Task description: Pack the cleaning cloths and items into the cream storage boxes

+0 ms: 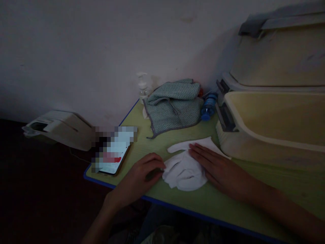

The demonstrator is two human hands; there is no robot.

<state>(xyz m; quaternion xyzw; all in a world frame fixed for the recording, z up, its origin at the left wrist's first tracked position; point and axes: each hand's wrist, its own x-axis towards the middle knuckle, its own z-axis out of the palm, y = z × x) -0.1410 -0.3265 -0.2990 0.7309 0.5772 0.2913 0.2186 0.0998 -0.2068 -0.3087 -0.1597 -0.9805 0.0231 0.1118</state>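
Note:
A crumpled white cloth piece (186, 173) lies on the table, with a narrow strip reaching left at its far side and a corner spreading right. Its exact kind is hard to make out in the dim light. My left hand (144, 173) pinches its left edge between thumb and fingers. Flat across its right part rests my right hand (215, 166), fingers stretched out and pointing left, pressing the fabric to the tabletop.
The yellow-green table (152, 145) has a blue edge. A lit phone (114, 152) lies left. Behind are a grey-green towel (175, 108), a pump bottle (143, 88) and a blue-capped bottle (208, 106). A plastic bin (248, 142) stands right, lid raised. A white appliance (63, 127) sits beyond.

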